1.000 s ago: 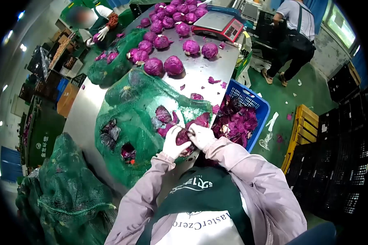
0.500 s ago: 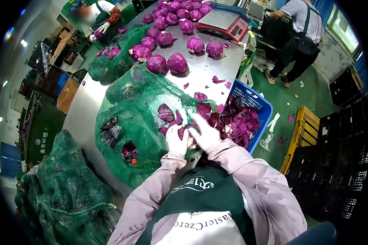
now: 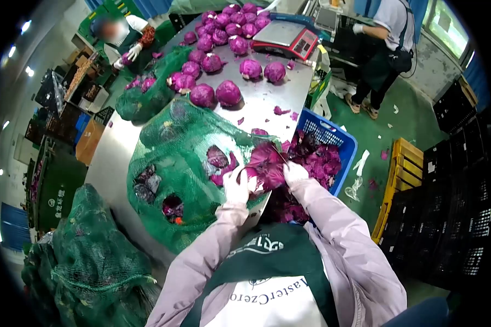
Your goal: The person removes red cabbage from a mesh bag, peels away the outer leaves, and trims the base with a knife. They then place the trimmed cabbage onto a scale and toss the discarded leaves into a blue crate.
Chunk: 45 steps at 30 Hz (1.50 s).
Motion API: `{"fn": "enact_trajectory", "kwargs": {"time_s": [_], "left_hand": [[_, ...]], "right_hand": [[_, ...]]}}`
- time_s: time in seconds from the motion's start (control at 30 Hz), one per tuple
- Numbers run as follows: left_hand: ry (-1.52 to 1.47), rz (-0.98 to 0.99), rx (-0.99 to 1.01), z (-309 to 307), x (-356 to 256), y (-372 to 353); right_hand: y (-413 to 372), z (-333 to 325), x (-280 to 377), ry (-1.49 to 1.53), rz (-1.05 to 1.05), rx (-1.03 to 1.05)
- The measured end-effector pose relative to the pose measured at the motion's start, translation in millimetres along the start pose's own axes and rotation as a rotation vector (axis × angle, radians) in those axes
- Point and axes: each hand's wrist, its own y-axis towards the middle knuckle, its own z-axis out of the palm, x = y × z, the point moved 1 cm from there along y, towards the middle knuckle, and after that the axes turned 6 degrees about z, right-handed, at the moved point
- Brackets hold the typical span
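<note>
Both of my hands wear white gloves. My left hand (image 3: 236,186) is closed on the left side of a red cabbage (image 3: 252,177) at the table's near edge. Broad purple outer leaves (image 3: 267,162) spread from the cabbage toward my right hand (image 3: 295,172), which is closed at their right edge. A thin line runs up from the right fingers across the leaves; I cannot tell what it is. Left of the hands lies a green mesh bag (image 3: 183,128) with cabbages inside, one cabbage (image 3: 217,156) showing through an opening.
A blue crate (image 3: 350,163) of loose leaves stands at the table's right side. Cabbages (image 3: 228,93) and a red scale (image 3: 300,42) sit farther up the steel table (image 3: 106,163). More mesh bags (image 3: 93,245) stand lower left. Two people (image 3: 126,41) work beyond.
My right hand has moved right and slightly down, away from the left, and the purple leaves now spread open between them. My left hand stays at about the same place.
</note>
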Motion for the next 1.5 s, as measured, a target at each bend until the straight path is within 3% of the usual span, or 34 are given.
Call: {"fn": "enact_trajectory", "kwargs": {"time_s": [0.07,0.1,0.13,0.2,0.27,0.33,0.37,0.47,0.5,0.6,0.63,0.73,0.77,0.87,0.93,1.0,1.07,1.17,1.2,1.23,1.27,1.33,1.37,1.4,1.43,1.5], "left_hand": [[-0.193,-0.294,-0.012,-9.2,13.0,-13.0],[-0.001,-0.233,-0.004,-19.4,6.0,-19.5],[0.014,-0.347,-0.005,-24.0,-2.4,-28.2],[0.043,-0.380,-0.051,-19.7,1.9,-35.4],[0.181,-0.284,-0.088,-16.0,-8.4,-34.6],[0.265,-0.236,-0.129,-10.1,-13.7,-30.8],[0.279,-0.240,-0.152,-5.4,-13.2,-29.1],[0.245,-0.153,-0.203,4.8,-10.5,-26.8],[0.236,-0.124,-0.189,4.6,-20.8,-24.0],[0.218,-0.060,-0.118,11.1,-30.5,-21.8],[0.163,-0.081,-0.111,14.3,-30.6,-20.9],[0.114,-0.101,-0.100,15.9,-31.0,-18.4],[0.123,-0.100,-0.096,16.0,-31.0,-18.5],[0.131,-0.094,-0.110,18.1,-40.0,-18.3],[0.214,-0.040,-0.147,23.6,-34.1,-18.1],[0.186,-0.060,-0.151,24.9,-33.6,-9.1],[0.106,-0.050,-0.150,14.0,-33.5,-9.0],[-0.048,-0.007,-0.105,-7.0,2.6,-26.6],[0.030,0.136,-0.172,-15.0,11.9,-29.0],[-0.340,-0.146,-0.076,-25.1,25.1,-35.5],[-0.715,-0.416,0.016,-33.7,30.8,-33.7],[-0.625,-0.583,0.159,-54.2,25.1,-23.4],[-0.371,-0.466,0.169,-53.3,27.8,-25.0],[-0.121,-0.341,0.178,-49.9,27.5,-25.7],[-0.131,-0.322,0.116,-47.8,25.6,-27.4],[-0.035,-0.158,0.185,-48.1,-6.3,-25.1]], "right_hand": [[-16.4,-0.3,-19.6,0.043,0.158,0.012],[-31.3,-5.2,-18.7,0.206,0.199,-0.074],[-41.7,-9.7,-13.9,0.332,0.183,-0.149],[-59.6,-18.0,13.6,0.497,0.083,-0.231],[-80.5,-33.2,51.1,0.572,-0.199,-0.035],[-95.3,-37.1,80.5,0.447,-0.303,-0.023],[-95.7,-35.4,88.5,0.397,-0.226,-0.010],[-82.6,1.6,83.5,0.331,-0.268,-0.142],[-84.4,-10.2,89.1,0.297,-0.137,-0.024],[-75.7,-23.2,91.2,0.130,-0.029,0.066],[-70.6,1.4,75.7,0.196,-0.115,-0.103],[-79.2,-15.3,81.9,0.250,-0.167,-0.077],[-82.4,-23.3,90.5,0.207,-0.067,0.013],[-70.2,-13.7,88.9,0.299,0.050,0.030],[-49.1,18.2,63.7,0.299,-0.185,-0.121],[-44.7,4.9,74.7,0.352,0.121,0.071],[-33.0,11.0,68.4,0.340,0.264,0.021],[-24.7,19.9,62.0,0.486,0.158,-0.005],[-39.6,10.6,64.4,0.517,0.137,0.042],[-47.4,1.3,69.2,0.620,0.193,0.170],[-59.3,-7.0,76.8,0.626,0.122,0.086],[-79.6,-21.1,89.4,0.599,-0.062,0.062],[-90.7,-24.7,95.5,0.585,-0.105,0.016],[-90.4,-21.1,90.5,0.569,-0.031,0.046],[-79.6,-17.4,79.0,0.554,0.036,0.062],[-64.5,-12.4,57.3,0.438,0.207,0.131]]}}
